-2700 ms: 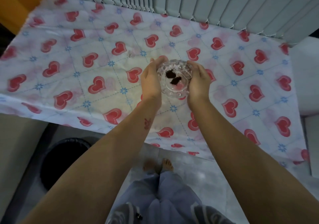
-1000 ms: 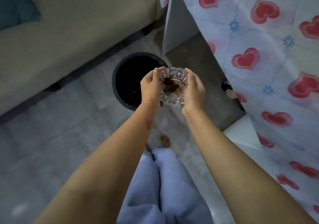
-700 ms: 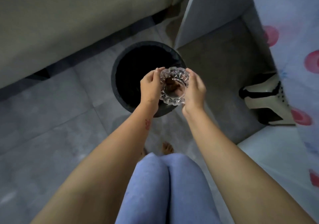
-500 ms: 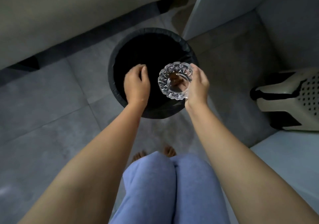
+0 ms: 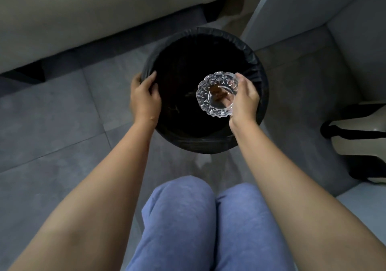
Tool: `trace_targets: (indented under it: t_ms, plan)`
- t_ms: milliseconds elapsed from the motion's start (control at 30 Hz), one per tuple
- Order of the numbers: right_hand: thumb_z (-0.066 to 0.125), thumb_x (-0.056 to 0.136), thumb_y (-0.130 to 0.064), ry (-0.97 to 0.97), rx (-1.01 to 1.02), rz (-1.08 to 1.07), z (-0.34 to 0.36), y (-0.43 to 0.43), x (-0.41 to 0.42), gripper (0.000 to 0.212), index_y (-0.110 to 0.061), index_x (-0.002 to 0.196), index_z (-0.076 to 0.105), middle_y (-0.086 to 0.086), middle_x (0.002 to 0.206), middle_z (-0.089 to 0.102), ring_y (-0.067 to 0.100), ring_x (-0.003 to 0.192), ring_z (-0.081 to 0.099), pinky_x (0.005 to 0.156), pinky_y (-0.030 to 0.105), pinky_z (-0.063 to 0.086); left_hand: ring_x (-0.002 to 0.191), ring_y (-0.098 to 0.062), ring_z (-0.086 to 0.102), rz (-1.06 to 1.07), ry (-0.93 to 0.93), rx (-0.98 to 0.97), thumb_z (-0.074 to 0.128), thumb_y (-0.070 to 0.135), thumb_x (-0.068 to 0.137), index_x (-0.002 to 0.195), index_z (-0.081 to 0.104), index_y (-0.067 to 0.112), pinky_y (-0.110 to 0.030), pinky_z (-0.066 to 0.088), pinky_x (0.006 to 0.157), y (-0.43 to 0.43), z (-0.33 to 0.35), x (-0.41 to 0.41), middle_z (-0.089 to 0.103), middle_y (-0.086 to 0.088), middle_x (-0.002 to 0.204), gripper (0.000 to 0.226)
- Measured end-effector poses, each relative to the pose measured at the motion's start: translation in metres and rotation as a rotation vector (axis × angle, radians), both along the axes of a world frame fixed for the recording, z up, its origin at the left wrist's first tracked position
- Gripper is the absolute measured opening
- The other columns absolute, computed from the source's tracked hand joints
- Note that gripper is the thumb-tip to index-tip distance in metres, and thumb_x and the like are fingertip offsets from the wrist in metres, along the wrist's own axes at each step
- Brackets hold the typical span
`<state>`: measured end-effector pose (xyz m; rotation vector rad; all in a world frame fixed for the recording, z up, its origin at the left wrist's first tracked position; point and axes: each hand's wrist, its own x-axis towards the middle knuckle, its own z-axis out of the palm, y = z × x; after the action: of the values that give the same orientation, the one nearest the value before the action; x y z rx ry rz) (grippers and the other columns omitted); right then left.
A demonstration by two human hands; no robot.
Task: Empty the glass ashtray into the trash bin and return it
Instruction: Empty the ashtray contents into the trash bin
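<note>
The round cut-glass ashtray [image 5: 217, 93] hangs over the mouth of the black-lined trash bin [image 5: 255, 66], tilted toward me, with brown debris still lying in its bowl. My right hand [image 5: 245, 98] grips its right rim. My left hand [image 5: 144, 99] is closed over the bin's left rim. The bin stands on the grey tiled floor just ahead of my knees. Its inside is dark, with a few faint scraps showing.
A beige sofa [image 5: 94, 13] runs across the top left. A grey table leg panel [image 5: 296, 9] rises at the top right. A cream and black plastic stool [image 5: 359, 145] lies at the right edge. My blue-trousered knees [image 5: 200, 218] fill the bottom centre.
I carried the ashtray from the heart-patterned table down to the bin. My left hand let go of the ashtray and took the bin's rim. The ashtray moved out over the bin opening.
</note>
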<state>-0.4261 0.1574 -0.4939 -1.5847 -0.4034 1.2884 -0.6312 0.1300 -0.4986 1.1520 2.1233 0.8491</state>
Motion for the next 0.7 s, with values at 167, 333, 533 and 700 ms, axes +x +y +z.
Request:
trace_targets:
  t_ms: [167, 333, 533, 700]
  plan:
    - [0.049, 0.103, -0.027, -0.298, 0.051, 0.074, 0.0, 0.011, 0.006, 0.025, -0.02, 0.115, 0.069, 0.0, 0.122, 0.07, 0.021, 0.114, 0.067, 0.1, 0.045, 0.055, 0.135, -0.025, 0.047, -0.109, -0.011, 0.094, 0.056, 0.006, 0.097, 0.137, 0.06, 0.009, -0.009, 0.028, 0.103, 0.022, 0.011, 0.007, 0.045, -0.015, 0.147, 0.041]
    - [0.044, 0.105, -0.028, -0.596, 0.143, 0.176, -0.001, 0.024, 0.019, 0.034, -0.016, 0.128, 0.066, -0.004, 0.125, 0.068, 0.005, 0.108, 0.061, 0.079, -0.002, 0.045, 0.135, -0.02, 0.049, -0.182, 0.103, 0.198, 0.056, 0.009, 0.094, 0.135, 0.063, 0.017, -0.021, 0.037, 0.106, 0.047, 0.029, 0.019, 0.046, -0.007, 0.148, 0.042]
    - [0.044, 0.105, -0.028, -0.853, 0.19, 0.291, -0.005, 0.029, 0.028, 0.034, -0.02, 0.131, 0.064, -0.001, 0.129, 0.069, 0.011, 0.112, 0.065, 0.079, 0.007, 0.047, 0.132, -0.014, 0.05, -0.202, 0.153, 0.259, 0.058, 0.017, 0.094, 0.135, 0.062, 0.026, -0.026, 0.041, 0.102, 0.052, 0.031, 0.03, 0.045, 0.001, 0.15, 0.043]
    - [0.043, 0.104, -0.027, -1.003, 0.215, 0.359, -0.005, 0.034, 0.033, 0.032, -0.021, 0.126, 0.067, 0.003, 0.119, 0.073, 0.016, 0.103, 0.068, 0.072, 0.007, 0.045, 0.132, -0.012, 0.05, -0.206, 0.132, 0.276, 0.06, 0.022, 0.094, 0.135, 0.063, 0.027, -0.023, 0.039, 0.101, 0.049, 0.027, 0.023, 0.046, 0.002, 0.15, 0.041]
